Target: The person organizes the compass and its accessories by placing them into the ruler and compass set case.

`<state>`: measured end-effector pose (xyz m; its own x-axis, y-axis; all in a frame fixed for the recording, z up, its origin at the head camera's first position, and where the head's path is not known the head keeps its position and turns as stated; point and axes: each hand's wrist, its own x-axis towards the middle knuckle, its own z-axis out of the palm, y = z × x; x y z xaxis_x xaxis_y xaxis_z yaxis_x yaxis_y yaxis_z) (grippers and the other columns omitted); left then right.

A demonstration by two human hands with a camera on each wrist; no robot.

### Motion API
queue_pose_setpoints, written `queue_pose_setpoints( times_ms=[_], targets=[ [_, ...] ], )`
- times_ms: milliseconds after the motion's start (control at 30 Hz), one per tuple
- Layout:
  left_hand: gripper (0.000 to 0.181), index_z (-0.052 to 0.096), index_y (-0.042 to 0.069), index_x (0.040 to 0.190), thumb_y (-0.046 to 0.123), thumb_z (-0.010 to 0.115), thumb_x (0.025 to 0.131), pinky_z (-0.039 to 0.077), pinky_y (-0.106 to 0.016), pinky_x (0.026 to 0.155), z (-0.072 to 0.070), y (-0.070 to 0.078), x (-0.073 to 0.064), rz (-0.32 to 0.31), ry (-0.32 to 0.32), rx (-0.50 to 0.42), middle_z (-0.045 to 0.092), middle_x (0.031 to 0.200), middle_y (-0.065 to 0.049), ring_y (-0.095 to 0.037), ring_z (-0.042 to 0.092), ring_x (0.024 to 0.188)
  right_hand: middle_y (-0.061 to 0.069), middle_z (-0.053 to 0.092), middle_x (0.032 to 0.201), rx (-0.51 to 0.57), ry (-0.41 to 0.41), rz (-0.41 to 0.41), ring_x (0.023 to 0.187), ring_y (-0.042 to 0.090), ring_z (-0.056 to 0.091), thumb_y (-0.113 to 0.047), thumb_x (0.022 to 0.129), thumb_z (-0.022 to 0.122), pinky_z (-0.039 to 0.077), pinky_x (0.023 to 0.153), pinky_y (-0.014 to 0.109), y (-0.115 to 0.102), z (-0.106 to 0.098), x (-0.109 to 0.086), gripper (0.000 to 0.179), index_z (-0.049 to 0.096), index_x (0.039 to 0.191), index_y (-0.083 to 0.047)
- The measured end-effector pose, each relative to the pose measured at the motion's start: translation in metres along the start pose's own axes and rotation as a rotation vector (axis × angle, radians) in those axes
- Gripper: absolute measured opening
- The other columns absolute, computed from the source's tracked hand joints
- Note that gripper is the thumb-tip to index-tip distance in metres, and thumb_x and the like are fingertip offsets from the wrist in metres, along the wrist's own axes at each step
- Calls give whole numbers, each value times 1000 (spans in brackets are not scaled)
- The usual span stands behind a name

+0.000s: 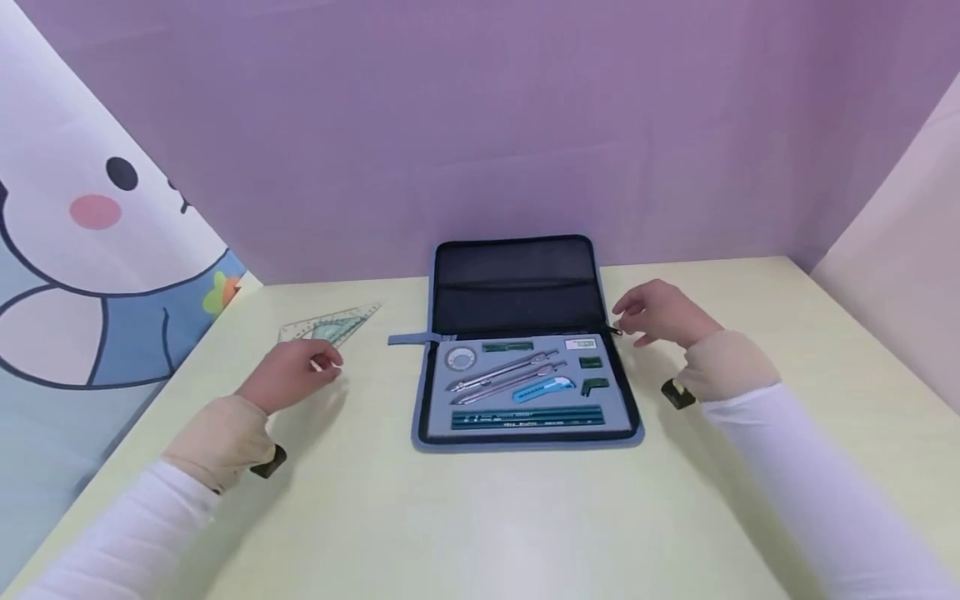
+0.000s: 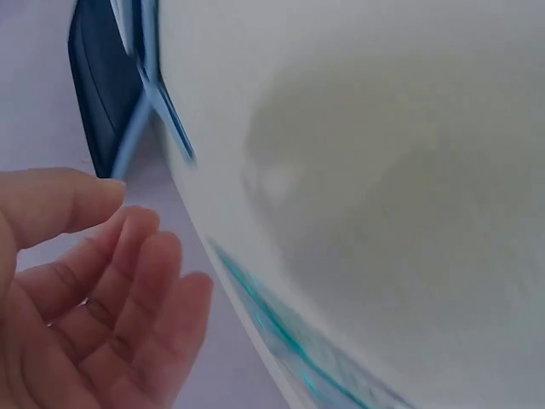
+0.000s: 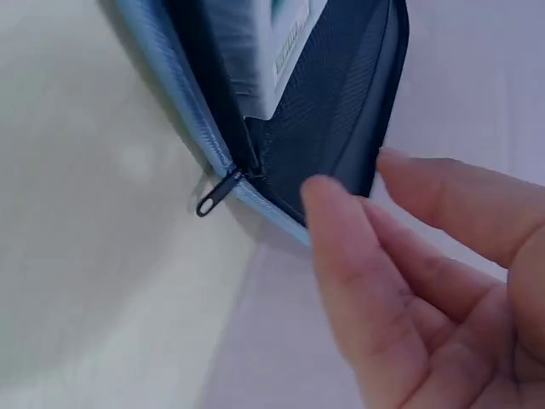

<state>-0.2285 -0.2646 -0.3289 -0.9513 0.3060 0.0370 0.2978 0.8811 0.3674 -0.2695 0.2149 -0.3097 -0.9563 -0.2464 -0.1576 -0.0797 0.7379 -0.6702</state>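
A blue zip case [image 1: 517, 287] lies unfolded on the table, its dark lid raised at the back. Its grey tray [image 1: 442, 396] holds two metal compasses [image 1: 504, 373], a blue utility knife [image 1: 543, 389], green pencils [image 1: 527, 417], a white eraser [image 1: 581, 343] and small green pieces. My right hand [image 1: 662, 312], loosely bent and holding nothing, hovers by the case's right hinge corner, near the zipper pull [image 3: 219, 193]. To the left, my left hand [image 1: 292, 375] is above the table with relaxed fingers and nothing in them. Just behind it lie clear set squares [image 1: 337, 323], partly hidden.
The pale yellow table [image 1: 517, 517] ends at a purple cloth backdrop [image 1: 517, 125]. A cartoon-printed cloth [image 1: 97, 250] borders the left side. From the case's left edge a blue strap [image 1: 408, 339] sticks out. A round white disc [image 1: 461, 358] sits in the tray's upper left.
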Motion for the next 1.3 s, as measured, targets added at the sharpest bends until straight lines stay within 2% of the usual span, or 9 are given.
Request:
queue_pose_setpoints(
  times_ms=[100,267,400,567,667,800,900,1067,1300],
  targets=[
    [14,66,1,97,12,60,89,48,-43,74,-6,-18,3,-64,-9,32,66,89,-11,-25,58,81,28,61,106,63,14,9,91,29,61,-1,89,53,58,70,35,1,0,13,31,54,115,16],
    [21,63,-2,100,15,57,90,48,-47,76,-14,-37,7,-175,-19,60,65,93,-18,-32,60,85,25,62,103,73,123,13,89,29,61,-4,89,55,58,72,35,7,2,29,29,57,110,15],
    [29,59,-7,106,17,57,89,49,-47,74,-19,-48,13,-258,-38,81,63,100,-24,-36,60,88,31,57,115,73,164,45,97,36,62,-7,90,54,56,79,37,12,-2,37,34,55,116,16],
    [38,55,-9,112,20,58,88,49,-45,73,-24,-56,24,-314,-66,95,61,106,-26,-36,60,88,35,42,132,81,116,116,114,43,53,-13,94,51,50,91,41,18,-13,42,50,38,131,18],
    [45,52,-10,115,23,60,87,51,-40,68,-26,-58,28,-381,-110,63,58,108,-26,-32,59,83,36,36,137,122,72,146,120,44,47,-12,96,48,46,96,43,21,-15,45,54,29,135,20],
    [51,48,-12,118,24,64,85,52,-33,63,-27,-57,32,-459,-158,3,56,109,-26,-29,58,81,36,34,138,139,54,167,120,43,47,-11,96,46,44,98,44,25,-11,49,57,23,138,19],
    [48,51,-12,113,23,65,84,52,-33,62,-26,-57,36,-485,-175,-10,60,100,-22,-28,59,80,34,35,140,177,76,170,120,42,49,-13,96,44,42,101,45,29,-9,51,57,21,141,15],
    [39,56,-9,105,22,67,83,49,-32,64,-27,-60,42,-517,-204,-36,62,88,-15,-25,58,79,32,35,141,347,110,142,126,40,43,-10,98,37,37,105,44,32,-11,52,51,23,142,13],
    [22,57,-4,91,16,64,84,44,-28,61,-31,-58,37,-503,-239,-85,55,73,-7,-20,53,71,29,33,143,440,99,148,125,34,42,-7,100,35,33,109,43,34,-7,50,47,25,142,12]
  ],
)
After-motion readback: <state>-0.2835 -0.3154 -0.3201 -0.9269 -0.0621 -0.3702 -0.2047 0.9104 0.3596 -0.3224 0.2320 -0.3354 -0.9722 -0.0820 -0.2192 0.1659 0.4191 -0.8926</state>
